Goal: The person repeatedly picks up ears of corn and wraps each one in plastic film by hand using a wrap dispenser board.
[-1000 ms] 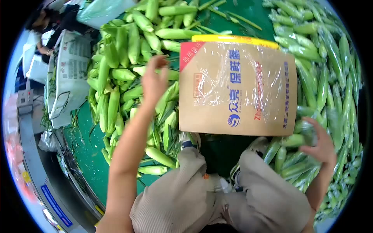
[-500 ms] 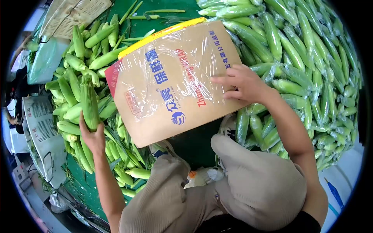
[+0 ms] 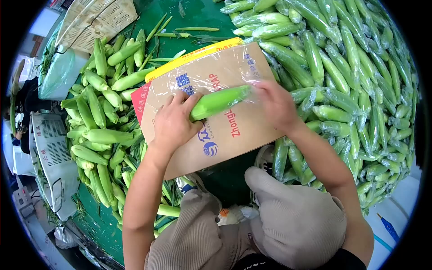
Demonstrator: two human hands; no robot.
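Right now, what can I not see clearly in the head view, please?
In the head view:
Right hand: blurred, so its contact is unclear.
Held corn ear: one end hidden behind the left hand.
Cardboard box: some printing covered by hands and ear.

Green floor [image 3: 204,15]; pale floor [image 3: 407,193], lower right

Ribbed beige trousers [image 3: 297,220], black top [image 3: 350,260] — white lettering [image 3: 256,266], bare forearms [image 3: 145,193], white-and-dark shoes [image 3: 266,157]

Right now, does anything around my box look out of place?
A few green stalks lie loose on the green surface beyond the box; they look odd strewn between the two corn piles.
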